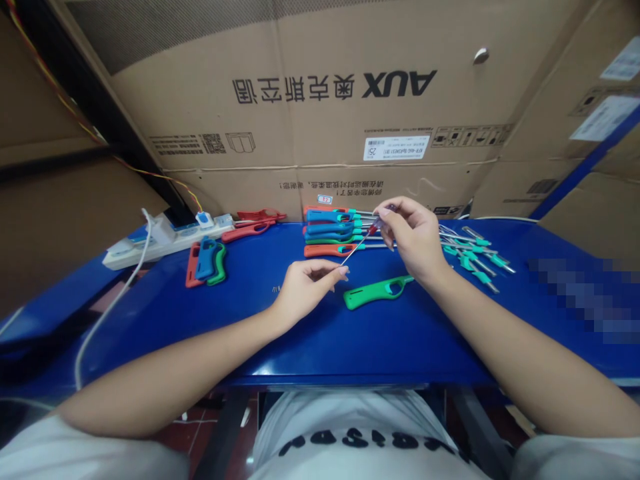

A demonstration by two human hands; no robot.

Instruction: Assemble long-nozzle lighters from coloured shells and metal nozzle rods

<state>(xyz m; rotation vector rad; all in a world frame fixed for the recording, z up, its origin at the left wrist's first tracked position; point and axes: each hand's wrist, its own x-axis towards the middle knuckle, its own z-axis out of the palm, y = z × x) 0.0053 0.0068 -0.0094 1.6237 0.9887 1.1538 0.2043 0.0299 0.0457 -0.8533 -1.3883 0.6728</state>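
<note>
My two hands hold a thin metal rod [358, 247] between them above the blue table [320, 333]. My left hand [306, 285] pinches its lower end. My right hand [411, 235] pinches the upper end, where a small red and blue part sits. A green plastic handle shell [376, 292] lies on the table just below my right hand. Behind the hands lies a stack of assembled tools [333, 231] with blue, green and orange handles.
Loose rods with teal tips [475, 257] lie at the right. Red, blue and green shells [206, 262] and red shells [254, 224] lie at the left, beside a white power strip [165, 239] with a cable. Cardboard boxes [320, 100] stand behind the table.
</note>
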